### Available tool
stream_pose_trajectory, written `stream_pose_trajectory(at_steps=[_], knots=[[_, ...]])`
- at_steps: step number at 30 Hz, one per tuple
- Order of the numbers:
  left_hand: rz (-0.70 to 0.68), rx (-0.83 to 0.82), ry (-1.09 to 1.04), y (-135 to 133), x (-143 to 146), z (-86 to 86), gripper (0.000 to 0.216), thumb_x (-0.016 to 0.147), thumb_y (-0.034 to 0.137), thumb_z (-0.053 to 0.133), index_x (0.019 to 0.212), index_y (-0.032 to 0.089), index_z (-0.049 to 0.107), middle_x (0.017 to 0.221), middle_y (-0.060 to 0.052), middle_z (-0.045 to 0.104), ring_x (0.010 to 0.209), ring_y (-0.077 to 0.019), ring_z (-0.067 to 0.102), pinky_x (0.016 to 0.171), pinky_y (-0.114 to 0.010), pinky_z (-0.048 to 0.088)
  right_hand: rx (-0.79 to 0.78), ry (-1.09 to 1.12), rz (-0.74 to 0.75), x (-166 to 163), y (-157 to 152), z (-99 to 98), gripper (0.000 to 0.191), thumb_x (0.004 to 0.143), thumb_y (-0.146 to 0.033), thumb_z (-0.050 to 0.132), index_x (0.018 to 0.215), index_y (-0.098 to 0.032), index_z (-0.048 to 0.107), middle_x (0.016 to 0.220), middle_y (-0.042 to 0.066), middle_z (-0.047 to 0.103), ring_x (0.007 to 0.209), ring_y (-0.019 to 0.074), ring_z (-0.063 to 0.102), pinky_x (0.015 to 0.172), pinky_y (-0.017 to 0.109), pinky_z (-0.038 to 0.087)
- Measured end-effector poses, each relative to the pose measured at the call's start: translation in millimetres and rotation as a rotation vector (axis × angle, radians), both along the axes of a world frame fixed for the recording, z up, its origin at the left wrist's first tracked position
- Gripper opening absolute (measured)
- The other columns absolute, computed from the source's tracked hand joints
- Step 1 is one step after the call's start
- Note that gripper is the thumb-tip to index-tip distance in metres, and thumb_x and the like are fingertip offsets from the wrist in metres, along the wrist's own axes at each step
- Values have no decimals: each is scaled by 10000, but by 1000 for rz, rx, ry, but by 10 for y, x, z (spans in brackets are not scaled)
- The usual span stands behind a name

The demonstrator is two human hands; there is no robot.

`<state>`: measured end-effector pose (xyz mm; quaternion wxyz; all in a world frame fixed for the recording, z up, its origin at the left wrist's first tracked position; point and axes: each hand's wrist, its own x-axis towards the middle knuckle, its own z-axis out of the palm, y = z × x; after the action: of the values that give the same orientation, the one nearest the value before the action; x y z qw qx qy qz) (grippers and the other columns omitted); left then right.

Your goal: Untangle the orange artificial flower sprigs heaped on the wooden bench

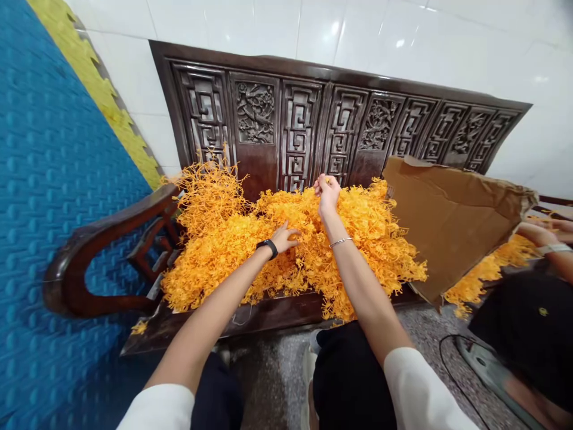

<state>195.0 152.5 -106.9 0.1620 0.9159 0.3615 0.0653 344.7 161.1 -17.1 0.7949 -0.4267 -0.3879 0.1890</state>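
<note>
A large heap of orange branching pieces [215, 257], which look like plastic, covers the seat of a dark carved wooden bench [255, 164]. My left hand [285, 237], with a black band at the wrist, reaches into the middle of the heap. Its fingers are spread and touch the pieces; no held piece shows. Over the back of the heap, my right hand [329, 192] is closed, its fingers curled together. A bit of orange shows between those fingers, most of it hidden. A thin bracelet circles my right wrist.
A brown cardboard sheet [447, 221] leans on the bench, right of the heap. Beyond it, another person's hands [537, 233] are at more orange pieces [483, 275]. A curved armrest [67, 280] and blue foam mat [40, 197] lie left. A black cable [452, 370] runs across the floor.
</note>
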Motion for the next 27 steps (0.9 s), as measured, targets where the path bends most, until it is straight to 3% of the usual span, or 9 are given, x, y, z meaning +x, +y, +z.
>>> stream_pose_trajectory(at_steps=[5, 8, 11, 13, 15, 17, 20, 24, 27], knots=[[24, 19, -15, 76, 135, 18, 426, 860, 416, 467, 1269, 299, 485, 1488, -55, 268, 1375, -303, 202, 1104, -501, 172, 112, 68, -12, 43, 16, 70, 406, 803, -502, 541, 613, -179, 385, 508, -67, 464, 399, 17, 334, 392, 149, 232], [20, 29, 2, 124, 169, -62, 451, 875, 409, 461, 1299, 257, 446, 1465, -85, 296, 1346, -292, 264, 1085, -529, 208, 114, 37, 9, -12, -42, 165, 384, 821, -455, 538, 607, -184, 370, 514, -73, 441, 388, 10, 316, 379, 148, 229], [25, 8, 73, 173, 112, -164, 435, 860, 383, 511, 1239, 171, 488, 1344, -113, 440, 1227, -272, 422, 1015, -539, 323, 210, -53, 34, -112, -283, 614, 284, 851, -362, 518, 654, -203, 389, 506, -90, 394, 368, 10, 310, 362, 147, 224], [21, -17, 125, 191, 53, -202, 389, 849, 358, 541, 1180, 155, 527, 1258, -105, 511, 1146, -251, 492, 968, -511, 386, 434, -99, -6, -173, -503, 1064, 195, 857, -275, 498, 685, -219, 424, 519, -95, 399, 378, 6, 337, 375, 148, 230], [6, -16, 136, 200, 19, -193, 373, 852, 345, 539, 1177, 161, 529, 1249, -101, 515, 1129, -241, 502, 956, -494, 404, 642, -133, -26, -215, -664, 1425, 241, 849, -273, 444, 613, -229, 447, 485, -96, 418, 361, -3, 330, 386, 180, 198], [-3, 8, 113, 210, 32, -141, 390, 859, 357, 523, 1203, 172, 512, 1296, -100, 477, 1156, -254, 478, 964, -496, 396, 589, -302, 30, -254, -695, 1510, 221, 818, -283, 473, 619, -207, 530, 489, -102, 462, 384, -24, 377, 411, 195, 189], [4, 10, 122, 238, 99, -43, 401, 854, 365, 529, 1203, 169, 513, 1315, -99, 459, 1177, -269, 458, 973, -505, 384, 296, -456, 160, -340, -535, 1075, 253, 805, -338, 537, 660, -140, 599, 482, -99, 444, 375, -45, 372, 403, 158, 184], [3, -52, 203, 304, 113, -2, 356, 850, 345, 542, 1149, 154, 543, 1232, -100, 524, 1118, -238, 507, 939, -483, 419, -84, -317, 553, -464, -303, 272, 334, 828, -409, 547, 701, -116, 644, 526, -64, 424, 423, -4, 377, 408, 153, 256], [16, -80, 236, 341, 53, -60, 336, 856, 345, 534, 1128, 151, 553, 1179, -91, 554, 1062, -219, 541, 899, -449, 454, -195, -276, 735, -554, -247, 19, 288, 821, -382, 575, 760, -117, 671, 539, -54, 416, 468, 21, 392, 440, 168, 288]])
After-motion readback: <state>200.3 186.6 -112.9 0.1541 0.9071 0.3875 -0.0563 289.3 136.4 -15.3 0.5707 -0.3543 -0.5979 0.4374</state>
